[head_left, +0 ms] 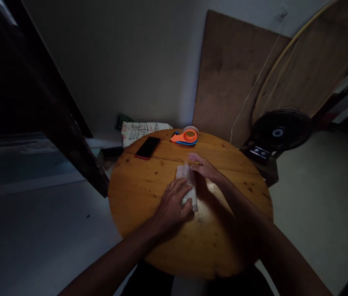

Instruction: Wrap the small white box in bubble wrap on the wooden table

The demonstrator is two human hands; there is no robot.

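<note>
The bare left hand [174, 201] covers the eight-o'clock side of the small, whitish plastic-wrapped packet [189, 174]; what is inside cannot be told. The bare right hand [206, 167] looks a little blurred. Both forearms [121, 257] are cut by the lower edge, at seven and five o'clock. The round brown wooden table [137, 185] hides part of the white printed sack [139, 130] at its eleven o'clock. At two o'clock, the large round yellow-rimmed board [306, 61] is cut off above.
</note>
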